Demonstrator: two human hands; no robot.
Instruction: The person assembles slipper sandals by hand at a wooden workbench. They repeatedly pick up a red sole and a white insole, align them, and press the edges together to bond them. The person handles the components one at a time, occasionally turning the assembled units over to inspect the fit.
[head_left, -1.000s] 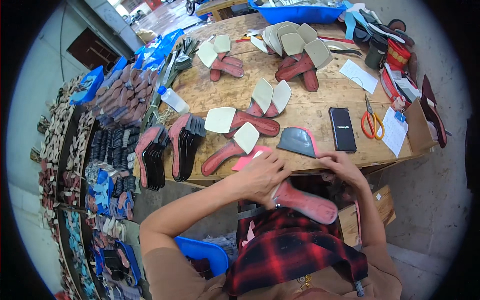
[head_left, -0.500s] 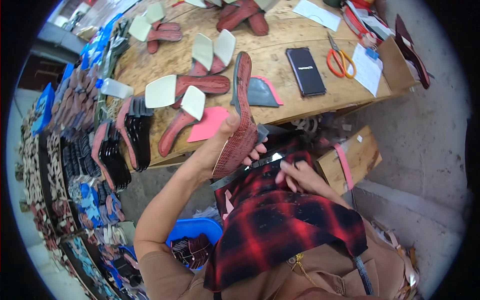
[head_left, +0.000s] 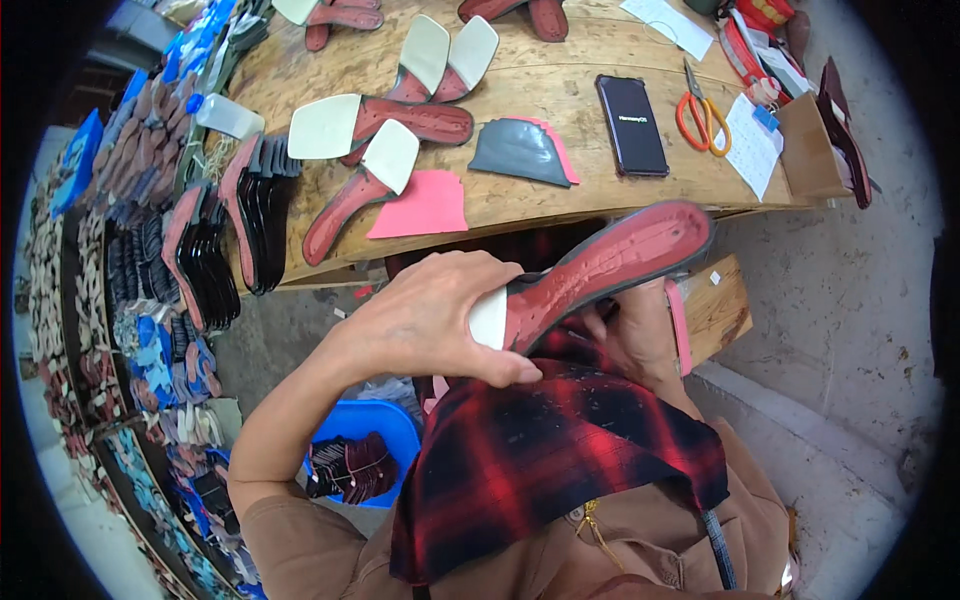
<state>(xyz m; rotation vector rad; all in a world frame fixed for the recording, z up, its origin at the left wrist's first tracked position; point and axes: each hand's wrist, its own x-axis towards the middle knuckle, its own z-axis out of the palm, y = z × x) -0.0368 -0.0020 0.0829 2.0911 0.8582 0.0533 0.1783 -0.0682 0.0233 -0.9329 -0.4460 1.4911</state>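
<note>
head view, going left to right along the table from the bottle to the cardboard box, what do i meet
Bottle with blue cap → pink sheet → dark grey piece → phone → scissors → cardboard box.

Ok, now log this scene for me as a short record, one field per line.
Left hand: holding a red sole at its pale-padded end
Right hand: partly hidden behind the red sole; contact unclear
Red sole: rounded end pointing away to the right
Near edge of table: pink sheet, dark grey piece edged with pink
Right of those: phone, then scissors
Table's left: white bottle with blue cap, black-edged soles in rows
Lower left: blue tub with dark pieces inside
</note>
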